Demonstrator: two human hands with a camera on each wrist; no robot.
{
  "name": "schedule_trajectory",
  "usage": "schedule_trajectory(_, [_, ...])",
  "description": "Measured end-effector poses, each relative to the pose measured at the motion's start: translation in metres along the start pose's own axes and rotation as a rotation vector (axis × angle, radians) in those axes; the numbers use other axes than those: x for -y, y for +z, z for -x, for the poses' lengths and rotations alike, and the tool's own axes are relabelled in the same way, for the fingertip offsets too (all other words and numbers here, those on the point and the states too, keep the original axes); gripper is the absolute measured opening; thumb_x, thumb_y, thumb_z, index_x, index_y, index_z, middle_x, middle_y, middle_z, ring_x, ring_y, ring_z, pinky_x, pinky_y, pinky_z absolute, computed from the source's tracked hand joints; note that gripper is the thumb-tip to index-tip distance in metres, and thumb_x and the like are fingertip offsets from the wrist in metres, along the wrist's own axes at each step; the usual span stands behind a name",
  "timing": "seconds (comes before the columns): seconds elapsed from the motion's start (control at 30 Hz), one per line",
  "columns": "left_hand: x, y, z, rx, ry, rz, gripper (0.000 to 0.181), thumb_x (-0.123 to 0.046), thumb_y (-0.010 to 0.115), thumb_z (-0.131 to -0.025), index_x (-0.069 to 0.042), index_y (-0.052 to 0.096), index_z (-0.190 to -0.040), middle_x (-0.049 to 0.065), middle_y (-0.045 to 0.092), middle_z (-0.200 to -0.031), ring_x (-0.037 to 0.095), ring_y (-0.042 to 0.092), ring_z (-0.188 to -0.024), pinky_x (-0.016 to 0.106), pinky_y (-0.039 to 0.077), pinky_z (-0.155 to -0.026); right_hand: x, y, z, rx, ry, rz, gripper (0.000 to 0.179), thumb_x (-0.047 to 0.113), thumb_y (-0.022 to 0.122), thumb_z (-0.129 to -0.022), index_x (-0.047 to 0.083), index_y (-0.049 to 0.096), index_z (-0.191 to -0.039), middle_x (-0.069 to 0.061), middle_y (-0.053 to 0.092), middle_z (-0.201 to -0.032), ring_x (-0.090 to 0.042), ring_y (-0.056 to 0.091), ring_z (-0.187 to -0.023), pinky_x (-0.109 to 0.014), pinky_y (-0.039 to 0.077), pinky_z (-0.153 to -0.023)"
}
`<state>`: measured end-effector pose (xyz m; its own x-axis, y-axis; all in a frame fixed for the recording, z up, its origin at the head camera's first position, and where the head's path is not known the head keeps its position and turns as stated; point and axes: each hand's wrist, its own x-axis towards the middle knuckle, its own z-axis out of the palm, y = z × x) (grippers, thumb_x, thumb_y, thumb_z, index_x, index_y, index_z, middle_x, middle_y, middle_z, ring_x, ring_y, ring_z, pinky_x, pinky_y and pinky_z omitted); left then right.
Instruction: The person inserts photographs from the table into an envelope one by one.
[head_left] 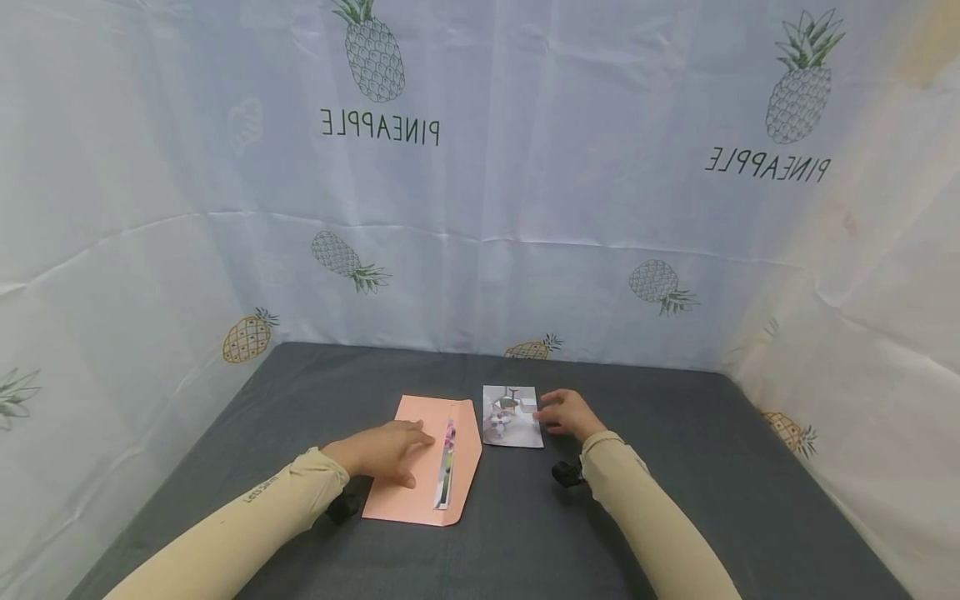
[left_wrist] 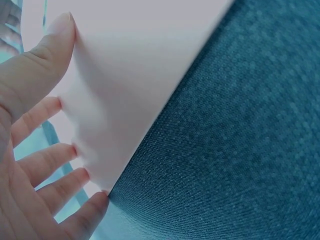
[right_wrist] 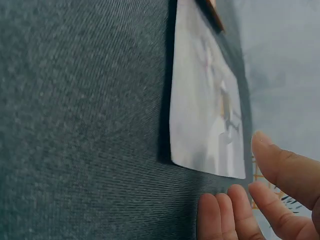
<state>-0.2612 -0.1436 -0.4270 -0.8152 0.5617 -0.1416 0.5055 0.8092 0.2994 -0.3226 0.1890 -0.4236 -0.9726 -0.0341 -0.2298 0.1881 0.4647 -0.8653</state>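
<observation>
A salmon-pink envelope [head_left: 411,502] lies on the table with its flap side to the right. Within a slot near the flap, a narrow strip of a colourful photo [head_left: 446,468] shows; the rest of that photo is hidden. My left hand [head_left: 386,452] rests on the envelope with its fingers spread, and its fingertips touch the paper in the left wrist view. To the right of the envelope lies a loose photo [head_left: 512,427] of a pale scene. Beside this photo's right edge is my right hand [right_wrist: 260,205], fingers slightly bent and thumb apart, holding nothing.
A dark grey cloth [head_left: 517,542] covers the table. Behind it and along both sides hangs a white curtain [head_left: 480,183] printed with pineapples. Dark wrist devices sit under both sleeves, the right one [head_left: 567,474] close above the cloth.
</observation>
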Motion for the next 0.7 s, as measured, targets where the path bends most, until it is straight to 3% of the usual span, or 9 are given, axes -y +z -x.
schedule_trajectory(0.2, [0.001,-0.001,-0.001,0.005,-0.001,0.000,0.065,-0.029,0.083,-0.075,-0.012,0.058,-0.133,0.018,0.045,-0.147,0.034,0.037,-0.140,0.048,0.035,-0.111,-0.004,0.007,-0.011,-0.043,0.041,0.062,0.049,0.004,0.072,-0.084,-0.008,0.053,-0.128,-0.027,0.053,-0.129,-0.034,0.061,-0.110,-0.041,0.055,-0.084])
schedule_trajectory(0.47, [0.001,-0.002,0.000,-0.005,0.017,-0.007,0.064,-0.028,0.083,-0.075,-0.010,0.059,-0.132,0.019,0.046,-0.146,0.035,0.038,-0.139,0.048,0.035,-0.110,-0.006,0.018,-0.018,-0.108,0.028,0.158,0.050,0.004,0.078,-0.078,-0.007,0.056,-0.121,-0.026,0.056,-0.124,-0.035,0.062,-0.103,-0.042,0.056,-0.081])
schedule_trajectory(0.7, [0.000,-0.003,0.002,-0.015,0.042,-0.010,0.063,-0.026,0.083,-0.075,-0.008,0.059,-0.131,0.021,0.047,-0.144,0.036,0.040,-0.138,0.049,0.036,-0.109,-0.006,0.022,-0.019,-0.152,0.022,0.281,0.050,0.008,0.082,-0.074,-0.004,0.057,-0.116,-0.022,0.060,-0.115,-0.031,0.066,-0.085,-0.042,0.054,-0.077])
